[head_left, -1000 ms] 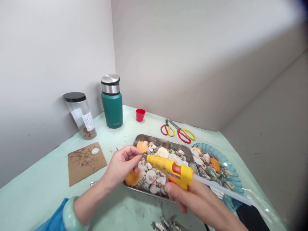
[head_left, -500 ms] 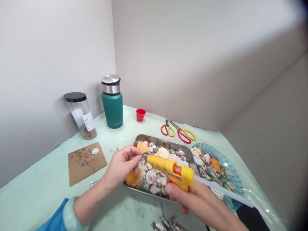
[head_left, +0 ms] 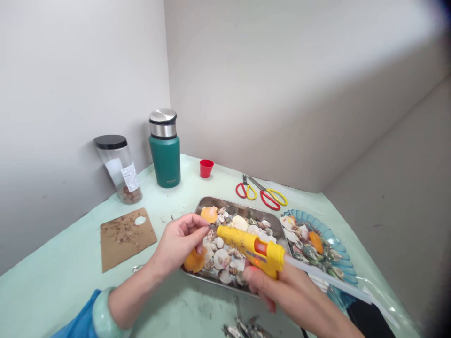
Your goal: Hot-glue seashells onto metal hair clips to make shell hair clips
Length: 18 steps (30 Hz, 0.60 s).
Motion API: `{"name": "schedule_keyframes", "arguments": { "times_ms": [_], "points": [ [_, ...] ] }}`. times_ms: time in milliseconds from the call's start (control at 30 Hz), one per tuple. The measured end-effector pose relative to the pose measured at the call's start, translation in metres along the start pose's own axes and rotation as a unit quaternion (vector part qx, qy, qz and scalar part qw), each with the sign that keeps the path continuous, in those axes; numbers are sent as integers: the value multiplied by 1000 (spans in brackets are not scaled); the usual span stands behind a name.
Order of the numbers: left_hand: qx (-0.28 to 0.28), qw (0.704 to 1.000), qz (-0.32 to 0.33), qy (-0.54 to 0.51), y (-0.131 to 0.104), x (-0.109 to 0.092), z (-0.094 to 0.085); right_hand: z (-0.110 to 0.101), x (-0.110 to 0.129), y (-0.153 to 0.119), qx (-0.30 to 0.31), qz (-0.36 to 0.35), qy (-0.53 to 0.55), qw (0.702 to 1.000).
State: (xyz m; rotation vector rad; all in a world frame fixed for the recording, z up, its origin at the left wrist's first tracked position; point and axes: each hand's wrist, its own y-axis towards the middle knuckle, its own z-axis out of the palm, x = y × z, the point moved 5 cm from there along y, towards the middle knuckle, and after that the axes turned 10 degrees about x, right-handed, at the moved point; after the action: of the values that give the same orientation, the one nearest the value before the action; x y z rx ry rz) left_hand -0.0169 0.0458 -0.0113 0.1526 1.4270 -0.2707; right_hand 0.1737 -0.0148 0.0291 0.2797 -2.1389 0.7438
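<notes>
My right hand (head_left: 273,286) grips a yellow hot glue gun (head_left: 243,241). A long translucent glue stick (head_left: 327,273) runs out of its back, and a small orange light glows on its side. The nozzle points left at the fingertips of my left hand (head_left: 185,237), which are pinched together; what they hold is too small to make out. Beneath both hands lies a metal tray (head_left: 243,205) full of seashells. Among them are an orange scallop shell (head_left: 209,214) at the tray's far left corner and another orange shell (head_left: 195,261) near the left hand.
Right of the tray is a blue scalloped plate (head_left: 336,241) with more shells. Two pairs of scissors (head_left: 269,199), a red cup (head_left: 206,169), a green flask (head_left: 165,159) and a clear jar (head_left: 118,171) stand or lie behind. A cardboard piece (head_left: 127,239) lies left; metal bits (head_left: 243,328) lie in front.
The glue gun has shifted very slightly to the right, its nozzle a little farther from the left fingertips. The left hand stays pinched in the same place.
</notes>
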Motion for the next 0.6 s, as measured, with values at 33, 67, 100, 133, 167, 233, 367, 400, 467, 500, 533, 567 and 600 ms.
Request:
{"name": "schedule_keyframes", "arguments": {
  "times_ms": [33, 67, 100, 133, 167, 233, 367, 400, 467, 500, 533, 567, 600],
  "points": [
    [1, 1000, 1, 1, 0, 0, 0, 0, 1, 0, 2, 1, 0, 1000],
    [1, 1000, 2, 2, 0, 0, -1, 0, 2, 0, 5, 3, 2, 1000],
    [1, 1000, 2, 3, 0, 1, -1, 0, 2, 0, 6, 8, 7, 1000],
    [1, 1000, 2, 3, 0, 1, -1, 0, 1, 0, 5, 12, 11, 1000],
    [2, 1000, 1, 4, 0, 2, -2, 0, 1, 0, 1, 13, 13, 1000],
    [3, 1000, 2, 4, 1, 2, -2, -1, 0, 0, -6, 10, 11, 1000],
    [4, 1000, 2, 0, 1, 0, 0, 0, -1, 0, -3, 16, 8, 1000],
    [3, 1000, 1, -1, 1, 0, 0, 1, -1, -1, -2, 19, 9, 1000],
    [1, 1000, -3, -2, 0, 0, 0, 0, -1, -1, -4, 19, 7, 1000],
    [0, 1000, -2, -2, 0, 0, 0, 0, -1, -1, -6, 18, 2, 1000],
    [0, 1000, -2, -2, -1, 0, 1, -1, 0, -1, -7, 13, -4, 1000],
    [1, 1000, -2, -2, -1, -1, 1, -1, 0, -1, -8, 9, -10, 1000],
    [1, 1000, 0, -2, -1, -1, 1, -2, 0, -1, -10, 8, -13, 1000]
  ]
}}
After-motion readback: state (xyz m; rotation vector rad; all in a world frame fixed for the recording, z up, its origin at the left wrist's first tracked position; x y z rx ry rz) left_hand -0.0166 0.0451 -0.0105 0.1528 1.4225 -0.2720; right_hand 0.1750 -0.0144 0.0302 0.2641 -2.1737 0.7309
